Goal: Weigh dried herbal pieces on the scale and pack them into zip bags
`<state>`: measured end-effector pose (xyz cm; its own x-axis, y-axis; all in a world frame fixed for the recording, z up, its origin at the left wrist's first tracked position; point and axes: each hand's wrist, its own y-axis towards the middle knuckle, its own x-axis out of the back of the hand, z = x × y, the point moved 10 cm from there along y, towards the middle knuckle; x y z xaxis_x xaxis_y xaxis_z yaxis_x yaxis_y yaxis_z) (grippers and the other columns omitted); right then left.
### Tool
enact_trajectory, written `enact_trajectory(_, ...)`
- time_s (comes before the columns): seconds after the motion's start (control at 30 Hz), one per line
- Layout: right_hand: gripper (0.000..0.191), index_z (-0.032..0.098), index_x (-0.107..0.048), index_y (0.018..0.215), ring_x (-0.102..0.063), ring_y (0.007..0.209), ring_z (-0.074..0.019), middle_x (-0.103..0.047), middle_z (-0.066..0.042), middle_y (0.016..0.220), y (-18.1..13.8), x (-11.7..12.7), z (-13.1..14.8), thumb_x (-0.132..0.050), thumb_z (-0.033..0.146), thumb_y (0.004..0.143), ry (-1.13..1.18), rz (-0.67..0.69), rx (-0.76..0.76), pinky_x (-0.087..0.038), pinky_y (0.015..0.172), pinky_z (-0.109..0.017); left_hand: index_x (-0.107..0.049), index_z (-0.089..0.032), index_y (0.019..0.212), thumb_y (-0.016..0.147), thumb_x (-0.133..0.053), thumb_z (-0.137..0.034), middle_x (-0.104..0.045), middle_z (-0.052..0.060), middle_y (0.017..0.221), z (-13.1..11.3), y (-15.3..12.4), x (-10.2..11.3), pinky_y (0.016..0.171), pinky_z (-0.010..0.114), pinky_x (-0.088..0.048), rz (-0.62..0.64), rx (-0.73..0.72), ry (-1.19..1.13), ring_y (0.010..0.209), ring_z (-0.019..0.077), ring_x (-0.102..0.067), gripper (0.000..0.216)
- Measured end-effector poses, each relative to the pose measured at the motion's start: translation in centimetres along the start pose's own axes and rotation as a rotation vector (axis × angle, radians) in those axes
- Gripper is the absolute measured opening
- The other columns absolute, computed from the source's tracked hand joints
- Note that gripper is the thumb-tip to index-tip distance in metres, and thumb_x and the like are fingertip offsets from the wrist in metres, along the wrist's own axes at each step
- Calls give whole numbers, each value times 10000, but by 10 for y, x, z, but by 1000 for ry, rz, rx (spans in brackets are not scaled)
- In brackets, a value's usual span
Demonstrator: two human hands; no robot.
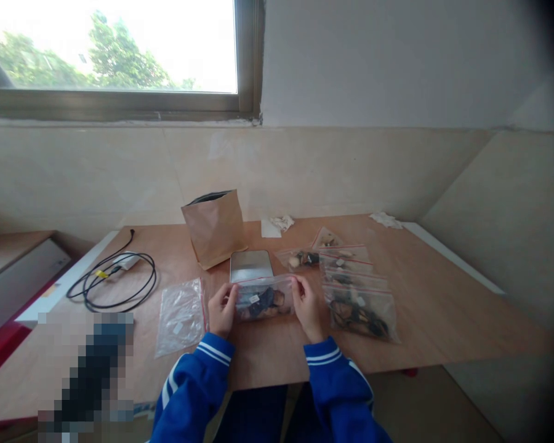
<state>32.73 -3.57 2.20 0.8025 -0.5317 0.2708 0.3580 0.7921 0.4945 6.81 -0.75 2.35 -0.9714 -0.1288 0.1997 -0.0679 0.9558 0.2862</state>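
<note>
Between my two hands a clear zip bag [265,301] with a red seal line is stretched out, dark and brown pieces and a small white label showing inside. My left hand [222,309] pinches its upper left corner. At the upper right corner, my right hand [308,307] grips the bag's edge. Just behind the bag lies a flat silver-topped scale [252,266]. Several filled zip bags [362,314] overlap in a pile to the right of my right hand. An empty-looking zip bag [180,317] lies flat to the left of my left hand.
A brown paper bag [215,227] stands with its top open at the back. Coiled black cable [120,304] and a white adapter [127,261] lie on the left. White paper scraps [271,228] are near the wall, and a pixelated dark object [92,375] is at front left.
</note>
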Motion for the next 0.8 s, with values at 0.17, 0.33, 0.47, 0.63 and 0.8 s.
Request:
enact_trajectory(0.17,356,185,-649,941,-665,810,-205,-709,-94,885,0,5,6,-408,446,940,-47,-27,31,-516,729,-307,-655,-168,828,852,-545,-414,-601,9,735,0,1,1,505,195,-392,-13,-41,54,592,103,-529,270)
enact_trajectory(0.33,389,182,-661,978,-683,852,-220,-723,-107,935,-1,0,4,-398,466,944,-27,21,17,-525,736,-307,-631,-170,799,868,-524,-417,-587,7,729,1,3,3,542,204,-403,-41,-69,49,620,110,-529,278)
enact_trajectory(0.47,418,194,-661,1045,-681,928,-226,-720,-110,1023,-1,-3,1,-360,470,955,7,58,3,-528,807,-329,-655,-182,907,890,-494,-418,-607,14,782,0,2,2,572,214,-419,-25,-68,36,649,117,-542,286)
enact_trajectory(0.63,414,190,-649,1053,-677,932,-238,-718,-118,1006,-3,-5,-2,-354,464,954,-2,62,7,-526,802,-345,-670,-219,1055,891,-501,-408,-605,36,898,-7,1,7,579,217,-428,-66,-111,80,704,124,-557,302)
enact_trajectory(0.8,368,192,-625,938,-676,765,-207,-710,-83,843,-4,-4,-5,-371,459,948,-59,40,-3,-512,682,-300,-677,-190,925,881,-517,-412,-585,29,817,-8,2,8,564,219,-423,-90,-127,79,682,126,-554,276)
